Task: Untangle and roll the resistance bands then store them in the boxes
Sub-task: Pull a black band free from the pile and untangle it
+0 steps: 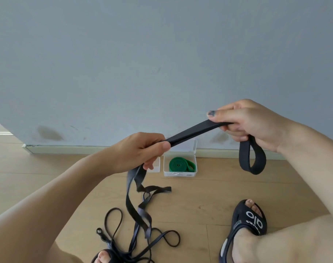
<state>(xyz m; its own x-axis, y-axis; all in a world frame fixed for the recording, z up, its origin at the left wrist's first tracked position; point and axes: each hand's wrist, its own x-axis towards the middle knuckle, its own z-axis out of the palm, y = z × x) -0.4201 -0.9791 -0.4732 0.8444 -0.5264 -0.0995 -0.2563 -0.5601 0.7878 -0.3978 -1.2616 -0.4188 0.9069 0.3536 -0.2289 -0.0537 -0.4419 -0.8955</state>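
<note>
A wide black resistance band is stretched in the air between my two hands. My left hand grips it at the lower left, and the rest of the band hangs down twisted to the floor. My right hand pinches the other end higher up, with a loop dangling below it. On the floor, thin black bands lie tangled near my left foot. A rolled green band sits in an open clear box by the wall. A second clear box shows partly behind my left hand.
A grey-blue wall with a pale baseboard runs close ahead. The floor is light wood. My right foot wears a black sandal; my left foot lies under the tangle.
</note>
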